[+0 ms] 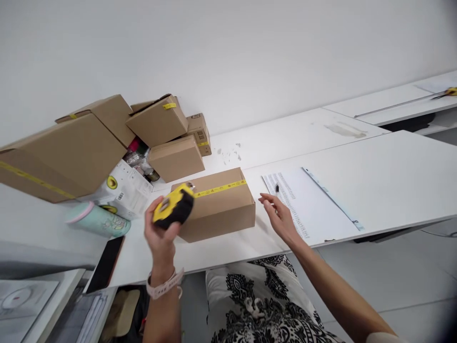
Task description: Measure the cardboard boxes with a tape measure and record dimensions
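Note:
My left hand (pixel 162 233) is wrapped round a yellow and black tape measure (pixel 174 205), raised in front of the left end of a closed cardboard box (pixel 219 209). Yellow printed tape runs along the box's top. Just off the box's right end is my right hand (pixel 280 219), index finger and thumb reaching toward the box without touching it. A black-ended pen (pixel 277 188) pokes out above its fingers, seemingly tucked in them; most of the pen is hidden. Behind this hand lies a white sheet (pixel 321 205) with printed columns and a pale blue strip along its right edge.
Several cardboard boxes (pixel 174 159) are stacked against the wall at the left. Near them are an avocado-print package (pixel 124 186), a mint tumbler (pixel 102 220) and a dark flat device (pixel 106 264). Scissors (pixel 448 93) lie far right on the white table (pixel 410 181).

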Demonstrator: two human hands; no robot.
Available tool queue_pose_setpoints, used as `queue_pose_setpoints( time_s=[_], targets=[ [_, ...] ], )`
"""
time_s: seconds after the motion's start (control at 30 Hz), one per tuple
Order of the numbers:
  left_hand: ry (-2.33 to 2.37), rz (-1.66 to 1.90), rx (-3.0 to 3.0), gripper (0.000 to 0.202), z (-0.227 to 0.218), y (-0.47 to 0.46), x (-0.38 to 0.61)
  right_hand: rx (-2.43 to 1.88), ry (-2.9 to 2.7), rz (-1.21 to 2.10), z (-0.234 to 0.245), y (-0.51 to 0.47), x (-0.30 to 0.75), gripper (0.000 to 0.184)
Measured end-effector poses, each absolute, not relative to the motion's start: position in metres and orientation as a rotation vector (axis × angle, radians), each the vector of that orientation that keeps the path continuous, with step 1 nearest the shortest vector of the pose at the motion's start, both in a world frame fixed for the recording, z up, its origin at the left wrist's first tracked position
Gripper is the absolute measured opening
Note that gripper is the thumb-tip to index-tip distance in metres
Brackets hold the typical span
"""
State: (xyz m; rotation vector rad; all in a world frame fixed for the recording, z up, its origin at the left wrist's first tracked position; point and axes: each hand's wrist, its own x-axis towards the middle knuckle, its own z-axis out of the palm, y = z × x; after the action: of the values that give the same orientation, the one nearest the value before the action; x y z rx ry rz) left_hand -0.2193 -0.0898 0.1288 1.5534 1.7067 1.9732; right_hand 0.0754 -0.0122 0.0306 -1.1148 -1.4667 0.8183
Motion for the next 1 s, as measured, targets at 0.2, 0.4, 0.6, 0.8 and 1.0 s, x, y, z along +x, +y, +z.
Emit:
queue_pose_setpoints(
  time_s=[0.2,0.4,0.6,0.8,1.0],
  targets=[
    [1.289,2.093,1.089,0.07,0.107,-0.136,-0.254,-1.161,-1.44,1.06,0.003,-0.038,0.063,0.052],
    [1.043,2.158,0.632,0.084,0.096,-0.14,-0.247,-1.008,-1.629,1.022,0.031,-0.045,0.059,0.057],
    [0.943,2.107,0.706,0.074,0.14,-0.13,-0.233,-1.179,-1.615,0.759,0.089,-0.034,0.065,0.062],
    [0.982,2.037,0.873,0.03,0.147,-0.116,-0.224,-1.262,-1.558,0.952,0.086,-0.014,0.071,0.047],
    [1.107,1.589,0.916,0.042,0.174,-0.094,-0.205,-1.168,-1.404,0.982,0.097,-0.004,0.068,0.033]
  ],
)
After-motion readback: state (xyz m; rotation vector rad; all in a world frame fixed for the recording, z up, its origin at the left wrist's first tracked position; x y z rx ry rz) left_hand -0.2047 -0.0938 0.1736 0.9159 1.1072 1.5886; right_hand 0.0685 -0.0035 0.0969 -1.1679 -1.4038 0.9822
